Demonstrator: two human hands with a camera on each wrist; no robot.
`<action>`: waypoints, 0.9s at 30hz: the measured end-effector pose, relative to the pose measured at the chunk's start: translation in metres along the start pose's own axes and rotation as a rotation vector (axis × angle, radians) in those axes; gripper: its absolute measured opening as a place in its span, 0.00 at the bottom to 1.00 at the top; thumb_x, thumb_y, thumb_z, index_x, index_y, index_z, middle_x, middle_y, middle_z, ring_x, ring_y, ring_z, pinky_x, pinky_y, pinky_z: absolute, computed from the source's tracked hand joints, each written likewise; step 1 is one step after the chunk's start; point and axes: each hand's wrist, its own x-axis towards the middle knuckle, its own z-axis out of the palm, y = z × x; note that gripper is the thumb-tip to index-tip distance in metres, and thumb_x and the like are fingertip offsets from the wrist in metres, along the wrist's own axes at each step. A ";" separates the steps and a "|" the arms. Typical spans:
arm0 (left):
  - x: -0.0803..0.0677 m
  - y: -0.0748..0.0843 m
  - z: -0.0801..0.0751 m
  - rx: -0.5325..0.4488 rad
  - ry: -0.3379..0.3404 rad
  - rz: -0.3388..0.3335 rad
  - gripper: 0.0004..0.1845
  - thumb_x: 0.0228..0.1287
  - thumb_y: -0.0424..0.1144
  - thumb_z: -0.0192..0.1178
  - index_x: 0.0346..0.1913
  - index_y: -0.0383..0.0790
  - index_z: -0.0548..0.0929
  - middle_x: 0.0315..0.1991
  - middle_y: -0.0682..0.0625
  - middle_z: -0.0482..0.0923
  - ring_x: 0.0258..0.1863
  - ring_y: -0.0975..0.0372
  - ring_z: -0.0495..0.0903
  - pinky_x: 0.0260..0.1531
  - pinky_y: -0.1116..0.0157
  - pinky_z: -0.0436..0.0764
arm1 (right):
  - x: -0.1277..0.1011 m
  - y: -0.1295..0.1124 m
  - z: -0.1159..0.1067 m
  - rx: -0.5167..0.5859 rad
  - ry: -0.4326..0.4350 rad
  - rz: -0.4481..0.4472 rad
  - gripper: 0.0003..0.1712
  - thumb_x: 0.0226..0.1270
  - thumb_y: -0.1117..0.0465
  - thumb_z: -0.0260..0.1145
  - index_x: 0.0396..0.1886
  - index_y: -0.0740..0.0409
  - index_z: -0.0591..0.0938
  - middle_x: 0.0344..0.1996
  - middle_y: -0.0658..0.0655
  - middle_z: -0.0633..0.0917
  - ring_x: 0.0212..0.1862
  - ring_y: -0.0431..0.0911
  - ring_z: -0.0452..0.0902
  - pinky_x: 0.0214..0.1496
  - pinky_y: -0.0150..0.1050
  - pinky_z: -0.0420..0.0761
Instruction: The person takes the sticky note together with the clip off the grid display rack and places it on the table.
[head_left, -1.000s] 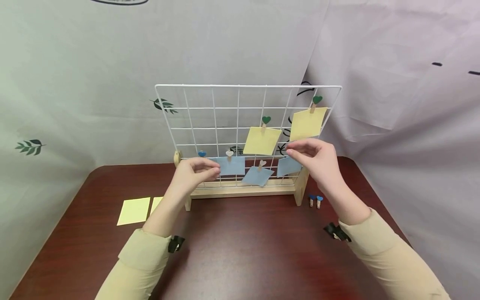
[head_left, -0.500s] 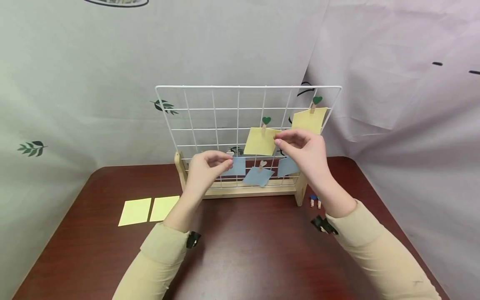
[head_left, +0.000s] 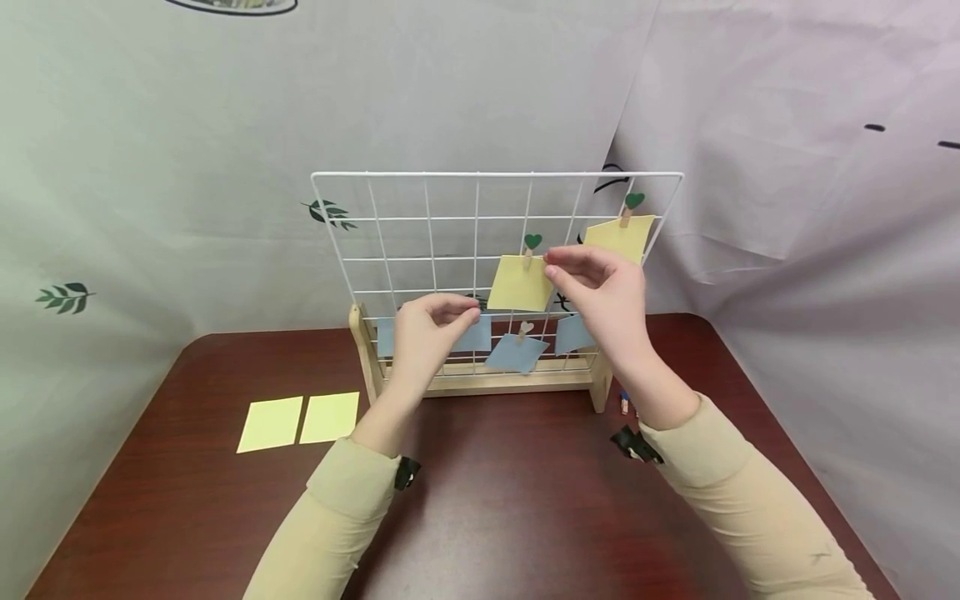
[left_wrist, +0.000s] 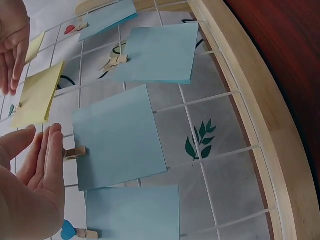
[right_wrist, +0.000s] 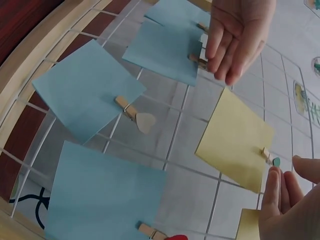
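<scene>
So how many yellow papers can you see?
4. Two hang on the white grid: one in the middle, one top right, partly behind the right hand. Two lie on the table, left.

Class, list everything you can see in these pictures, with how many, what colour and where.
Wire grid: one, white, upright in its stand.
Wooden stand: one, pale, on the table.
Blue notes: four, clipped along the grid's lower rows.
Yellow notes: two, clipped higher up on the right.
Heart pegs: six, mixed colours, one per clipped note.
Loose yellow notes: two, flat on the table.
Loose peg: at least one, blue-topped.
Table: one, dark red-brown.
Left hand: at a blue note's peg.
Right hand: beside a yellow note's peg.
</scene>
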 end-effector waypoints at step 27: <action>0.004 0.008 0.012 0.170 0.037 0.066 0.09 0.68 0.36 0.73 0.47 0.38 0.94 0.42 0.44 0.94 0.39 0.54 0.94 0.35 0.68 0.86 | 0.004 -0.007 0.013 -0.029 0.038 -0.035 0.18 0.70 0.74 0.71 0.58 0.70 0.87 0.54 0.69 0.90 0.48 0.35 0.89 0.53 0.25 0.87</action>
